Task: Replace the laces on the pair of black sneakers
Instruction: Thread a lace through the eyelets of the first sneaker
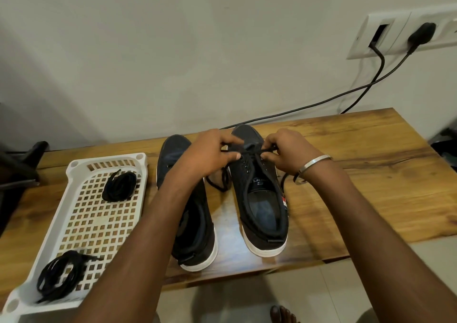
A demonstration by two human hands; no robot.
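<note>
A white tray (74, 174) at the table's (371, 174) left holds two lace bundles (120, 185). Beside it stands the left sneaker (195, 236), lace-less, partly behind the forearm. The left hand (210, 154) and right hand (289, 152) each pinch a black lace (249, 151) — stretched across the right sneaker (262, 199) — loose ends trailing either side.
</note>
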